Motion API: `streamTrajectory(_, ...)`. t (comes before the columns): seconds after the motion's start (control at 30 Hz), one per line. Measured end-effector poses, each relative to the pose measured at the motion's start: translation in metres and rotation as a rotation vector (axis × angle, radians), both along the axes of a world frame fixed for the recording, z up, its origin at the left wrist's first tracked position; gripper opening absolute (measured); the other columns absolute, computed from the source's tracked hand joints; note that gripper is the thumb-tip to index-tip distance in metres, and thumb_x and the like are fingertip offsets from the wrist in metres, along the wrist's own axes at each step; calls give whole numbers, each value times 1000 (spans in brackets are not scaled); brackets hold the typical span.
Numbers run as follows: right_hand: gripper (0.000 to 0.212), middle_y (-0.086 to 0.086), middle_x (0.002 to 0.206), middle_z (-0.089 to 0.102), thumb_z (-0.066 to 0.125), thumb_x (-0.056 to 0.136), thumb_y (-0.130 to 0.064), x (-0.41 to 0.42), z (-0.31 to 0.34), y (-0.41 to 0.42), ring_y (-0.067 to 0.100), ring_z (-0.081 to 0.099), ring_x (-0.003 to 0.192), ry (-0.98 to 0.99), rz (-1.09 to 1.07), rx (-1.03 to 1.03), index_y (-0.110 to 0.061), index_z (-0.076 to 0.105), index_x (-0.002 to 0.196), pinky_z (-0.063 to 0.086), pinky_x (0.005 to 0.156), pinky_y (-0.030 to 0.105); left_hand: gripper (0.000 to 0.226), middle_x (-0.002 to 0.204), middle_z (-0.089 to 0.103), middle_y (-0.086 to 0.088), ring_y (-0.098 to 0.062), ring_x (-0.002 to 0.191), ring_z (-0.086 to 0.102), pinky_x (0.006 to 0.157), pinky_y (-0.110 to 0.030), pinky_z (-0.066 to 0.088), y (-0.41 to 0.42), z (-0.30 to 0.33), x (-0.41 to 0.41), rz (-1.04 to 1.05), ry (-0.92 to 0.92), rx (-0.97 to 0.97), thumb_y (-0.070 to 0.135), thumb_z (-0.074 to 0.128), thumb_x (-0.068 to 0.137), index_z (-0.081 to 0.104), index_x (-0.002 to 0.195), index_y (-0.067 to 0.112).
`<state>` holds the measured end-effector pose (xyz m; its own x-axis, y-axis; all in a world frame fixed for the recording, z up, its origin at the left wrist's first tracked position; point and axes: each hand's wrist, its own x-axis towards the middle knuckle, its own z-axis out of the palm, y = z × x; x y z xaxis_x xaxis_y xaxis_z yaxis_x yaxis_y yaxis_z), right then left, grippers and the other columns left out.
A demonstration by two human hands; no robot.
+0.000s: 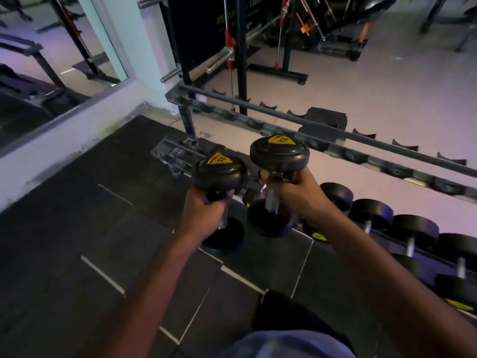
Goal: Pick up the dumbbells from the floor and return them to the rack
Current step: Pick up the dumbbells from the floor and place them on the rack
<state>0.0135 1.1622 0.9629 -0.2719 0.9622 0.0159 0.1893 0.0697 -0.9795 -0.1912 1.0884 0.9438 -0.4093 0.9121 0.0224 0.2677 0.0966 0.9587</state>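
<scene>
Hands [201,215] [296,192] each grip an upright dumbbell [219,171] [280,152] before the rack [335,148].

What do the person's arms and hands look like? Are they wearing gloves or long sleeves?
No gloves and no long sleeves. Both forearms are bare up to the picture's edge. The left hand and right hand show no rings, watch or bands that I can see. A bit of blue clothing shows at the bottom.

Each dumbbell end cap carries a yellow triangular label [220,159] — and [280,139] — with what looks like "12", seen upside down. Beyond the rack [322,130], a black panel [206,24] shows blurred letters, "DISCIPLIN" and "STRENGTH", only partly legible.
</scene>
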Motion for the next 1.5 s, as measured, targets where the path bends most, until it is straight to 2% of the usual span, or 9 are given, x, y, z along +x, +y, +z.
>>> streamTrajectory(0.13,12,15,93,77,75,96,-13,-45,-9,100,23,75,88,-23,11,2,-8,73,106,62,82,46,23,74,75,18,11,70,66,64,-12,50,98,-7,-46,-49,2,16,11,83,85,76,83,32)
streamTrajectory(0.27,25,-2,94,79,82,83,-34,-94,-25,211,20,76,97,-37,24,-35,-23,75,104,62,90,46,20,82,75,5,11,66,61,63,-11,48,200,-13,-88,-19,-14,15,2,81,86,78,102,14)
streamTrajectory(0.37,35,-3,83,78,80,72,-49,-128,-35,292,22,76,84,-73,45,-55,-24,73,95,62,81,47,26,82,73,22,22,68,61,62,-1,45,271,-9,-119,12,-9,10,1,80,87,76,107,16)
streamTrajectory(0.53,26,-4,97,78,79,80,-33,-179,-32,402,17,75,95,-85,78,-58,-34,73,105,63,87,47,29,79,71,38,23,82,63,70,1,45,381,-8,-184,60,-3,2,10,81,88,73,91,38)
streamTrajectory(0.83,26,7,84,79,76,80,-41,-292,-42,552,32,77,84,-102,23,-56,-28,73,103,62,80,61,27,97,79,14,-8,101,71,95,-40,55,554,-19,-305,45,-52,-64,18,81,88,77,94,45)
streamTrajectory(0.93,18,10,76,76,72,84,-33,-339,-59,599,30,76,75,-128,-40,-111,-21,72,98,62,74,61,30,93,80,10,-8,94,72,93,-42,56,618,-32,-355,-19,-38,-115,16,81,85,78,89,46)
streamTrajectory(1.13,37,-3,87,79,71,72,-56,-456,-109,702,21,75,89,-142,-297,-265,-31,73,100,62,87,55,14,92,80,4,-9,90,74,83,-35,57,762,-72,-472,-214,6,-266,30,77,93,79,104,22)
streamTrajectory(1.3,29,0,92,77,73,75,-43,-531,-158,786,24,74,95,-125,-407,-457,-32,72,102,61,92,60,29,91,76,-17,-35,87,73,74,-43,56,877,-118,-555,-372,63,-418,44,69,94,75,98,16)
streamTrajectory(1.5,13,0,94,76,68,95,-41,-584,-208,883,21,72,93,-172,-494,-539,-29,68,100,60,91,46,7,94,70,7,-7,86,66,67,-22,47,1007,-180,-589,-462,98,-507,39,64,101,65,105,34)
